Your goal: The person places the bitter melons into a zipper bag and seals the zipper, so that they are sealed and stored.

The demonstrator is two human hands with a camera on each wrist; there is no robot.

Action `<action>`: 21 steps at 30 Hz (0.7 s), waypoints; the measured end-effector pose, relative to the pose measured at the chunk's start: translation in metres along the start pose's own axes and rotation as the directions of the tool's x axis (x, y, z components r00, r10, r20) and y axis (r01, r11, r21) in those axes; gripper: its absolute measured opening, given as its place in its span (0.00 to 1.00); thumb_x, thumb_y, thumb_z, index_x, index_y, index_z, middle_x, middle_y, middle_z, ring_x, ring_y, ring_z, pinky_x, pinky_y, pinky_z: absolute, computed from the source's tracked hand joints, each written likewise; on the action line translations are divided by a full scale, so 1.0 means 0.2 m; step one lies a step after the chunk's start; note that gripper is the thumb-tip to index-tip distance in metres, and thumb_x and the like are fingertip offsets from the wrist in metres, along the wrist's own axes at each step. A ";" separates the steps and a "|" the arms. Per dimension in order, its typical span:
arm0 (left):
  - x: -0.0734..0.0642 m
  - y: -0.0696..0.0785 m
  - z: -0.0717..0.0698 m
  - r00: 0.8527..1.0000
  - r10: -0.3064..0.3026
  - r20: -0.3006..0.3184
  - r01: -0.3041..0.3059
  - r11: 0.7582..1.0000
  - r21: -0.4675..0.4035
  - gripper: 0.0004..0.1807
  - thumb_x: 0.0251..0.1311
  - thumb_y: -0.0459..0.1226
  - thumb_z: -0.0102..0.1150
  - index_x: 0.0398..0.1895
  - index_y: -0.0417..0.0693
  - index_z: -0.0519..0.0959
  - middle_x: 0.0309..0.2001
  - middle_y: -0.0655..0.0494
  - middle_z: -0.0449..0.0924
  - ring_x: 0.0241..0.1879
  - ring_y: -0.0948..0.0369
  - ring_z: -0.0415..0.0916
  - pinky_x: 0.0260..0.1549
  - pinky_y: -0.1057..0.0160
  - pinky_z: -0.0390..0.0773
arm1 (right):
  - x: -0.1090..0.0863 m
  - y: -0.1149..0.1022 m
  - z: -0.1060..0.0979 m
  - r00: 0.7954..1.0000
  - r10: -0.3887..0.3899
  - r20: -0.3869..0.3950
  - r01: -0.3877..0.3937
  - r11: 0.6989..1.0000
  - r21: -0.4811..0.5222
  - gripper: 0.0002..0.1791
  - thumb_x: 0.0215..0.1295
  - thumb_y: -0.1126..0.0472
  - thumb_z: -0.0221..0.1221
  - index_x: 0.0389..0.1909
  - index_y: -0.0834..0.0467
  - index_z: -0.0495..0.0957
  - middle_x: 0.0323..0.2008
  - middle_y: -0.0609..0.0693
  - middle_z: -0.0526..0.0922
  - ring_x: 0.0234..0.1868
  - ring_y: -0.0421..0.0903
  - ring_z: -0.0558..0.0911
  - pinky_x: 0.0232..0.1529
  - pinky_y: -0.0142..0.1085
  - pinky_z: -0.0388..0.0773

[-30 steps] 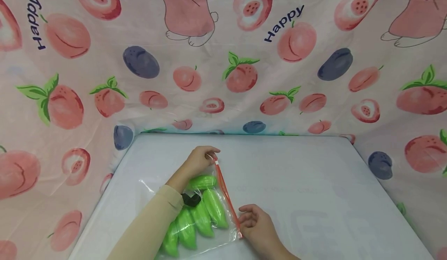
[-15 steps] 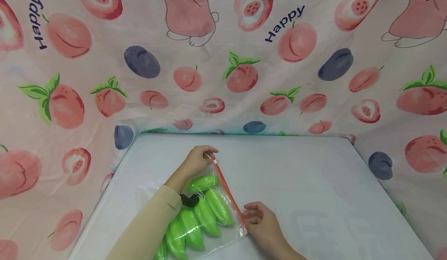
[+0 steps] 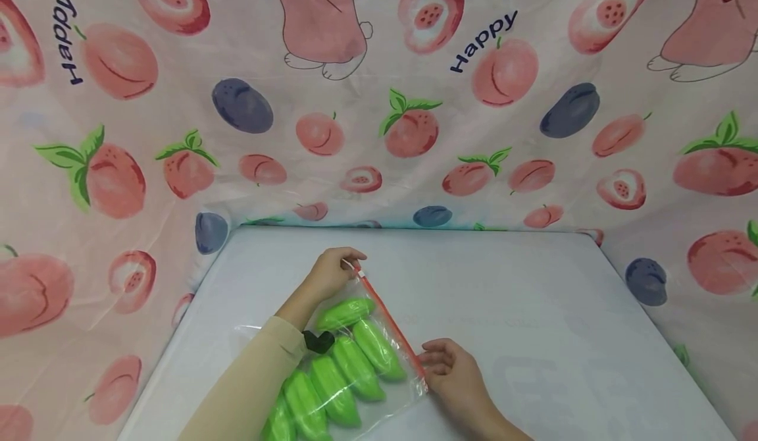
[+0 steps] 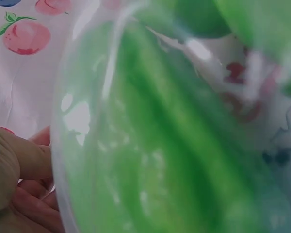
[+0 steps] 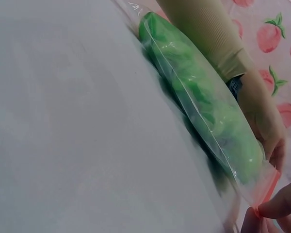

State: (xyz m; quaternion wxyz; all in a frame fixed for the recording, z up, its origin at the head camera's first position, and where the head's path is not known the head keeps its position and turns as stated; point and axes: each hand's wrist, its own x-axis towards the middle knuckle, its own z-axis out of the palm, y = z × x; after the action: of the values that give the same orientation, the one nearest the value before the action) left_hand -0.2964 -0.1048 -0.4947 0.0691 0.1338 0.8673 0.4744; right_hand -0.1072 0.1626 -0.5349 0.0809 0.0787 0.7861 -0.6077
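Note:
A clear zip bag [image 3: 379, 407] with a red zip strip [image 3: 391, 318] lies slanted over the table. Inside it are several bright green, banana-shaped pieces [image 3: 335, 391], also seen through the plastic in the right wrist view, where the green pieces [image 5: 184, 65] bulge the bag. My left hand [image 3: 333, 272] pinches the strip's far corner, beside a small white slider [image 3: 361, 274]. At the near corner my right hand [image 3: 456, 375] pinches the other end of the strip between thumb and fingers. The strip runs straight between both hands. In the left wrist view the bag covers most of the left hand [image 4: 26, 170].
The white table [image 3: 533, 296] spreads out to the right of the bag. A fruit-printed cloth [image 3: 367, 99] rises behind it and along both sides. A black wrist device [image 3: 318, 341] sits at the left cuff, over the bag.
The red strip has gone from slightly bowed to straight. My right hand has moved right and a little away from me, my left slightly left, and the bag's contents have shifted right.

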 end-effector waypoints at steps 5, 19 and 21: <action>-0.01 0.00 -0.01 1.000 -0.012 -0.011 0.012 1.000 -0.004 0.21 0.66 0.22 0.62 0.61 0.40 0.85 0.43 0.48 0.86 0.38 0.59 0.81 0.33 0.65 0.78 | 0.01 0.00 -0.02 1.000 0.004 0.000 -0.004 1.000 -0.006 0.28 0.53 0.79 0.66 0.58 0.66 0.80 0.45 0.56 0.91 0.35 0.47 0.87 0.33 0.31 0.84; -0.03 -0.02 -0.02 0.998 -0.021 -0.066 0.019 0.999 -0.032 0.22 0.66 0.21 0.63 0.60 0.44 0.86 0.42 0.50 0.85 0.39 0.58 0.81 0.33 0.64 0.81 | 0.05 0.00 -0.06 0.999 -0.029 -0.031 0.026 0.997 -0.077 0.28 0.54 0.82 0.60 0.57 0.63 0.81 0.43 0.54 0.91 0.33 0.45 0.85 0.31 0.30 0.81; -0.04 -0.01 -0.02 0.997 -0.027 -0.066 0.025 0.999 -0.040 0.22 0.66 0.21 0.63 0.60 0.45 0.86 0.42 0.50 0.85 0.39 0.58 0.82 0.34 0.62 0.82 | 0.05 0.00 -0.06 0.999 -0.028 -0.038 0.025 0.996 -0.091 0.28 0.55 0.82 0.59 0.57 0.63 0.81 0.43 0.53 0.91 0.34 0.45 0.84 0.31 0.30 0.81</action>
State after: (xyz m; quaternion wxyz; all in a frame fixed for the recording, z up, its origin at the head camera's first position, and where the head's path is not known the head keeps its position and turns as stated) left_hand -0.2900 -0.1114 -0.4953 0.0490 0.1052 0.8614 0.4945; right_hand -0.1178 0.1750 -0.5331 0.0609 0.0765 0.8154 -0.5706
